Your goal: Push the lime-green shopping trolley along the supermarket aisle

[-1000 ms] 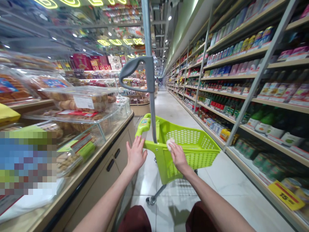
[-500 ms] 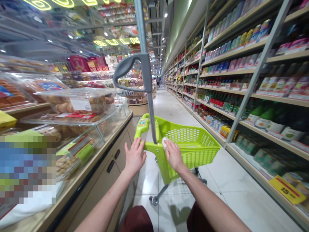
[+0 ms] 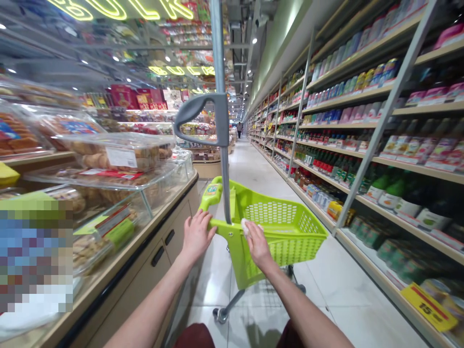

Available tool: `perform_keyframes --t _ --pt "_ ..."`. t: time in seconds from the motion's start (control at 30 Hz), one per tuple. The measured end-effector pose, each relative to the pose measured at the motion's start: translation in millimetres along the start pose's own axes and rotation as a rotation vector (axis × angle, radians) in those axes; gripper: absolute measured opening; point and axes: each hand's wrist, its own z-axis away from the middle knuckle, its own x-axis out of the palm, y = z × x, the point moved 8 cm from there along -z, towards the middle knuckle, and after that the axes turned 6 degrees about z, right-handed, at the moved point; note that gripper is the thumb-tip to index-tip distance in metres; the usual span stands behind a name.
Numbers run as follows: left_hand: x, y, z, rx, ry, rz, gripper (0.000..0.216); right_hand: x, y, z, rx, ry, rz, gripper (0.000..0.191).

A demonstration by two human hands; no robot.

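In the head view, a green shopping cart (image 3: 237, 266) stood in the aisle between a display counter (image 3: 137, 275) and stocked shelves (image 3: 388, 111). The left hand (image 3: 196, 235) lay over the cart's near left rim, fingers slightly spread; whether they gripped underneath could not be told. The right hand (image 3: 258, 247) held a white wad (image 3: 245, 228), fingers together over it, at the rim just right of a grey pole (image 3: 218, 48).

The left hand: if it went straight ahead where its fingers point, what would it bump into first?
Most likely the raised part of the lime-green cart handle, just short of its sticker. The left hand appears to touch the handle's near edge, though depth is hard to judge.
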Motion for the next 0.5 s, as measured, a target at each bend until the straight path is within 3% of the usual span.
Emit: perform_keyframes --t 0.3,0.37,0.5 --pt "-15 21 8 -0.031 0.038 0.021 0.026 -14 23 -5 0.079 -0.055 -0.132 0.038" --pt "-21 31 12 -0.017 0.039 0.034 0.025 -26 25 -6 0.154 -0.045 -0.237 0.035" --pt "-30 48 17 0.015 0.001 0.08 0.023 -59 23 -9 0.447 0.054 -0.582 0.042"
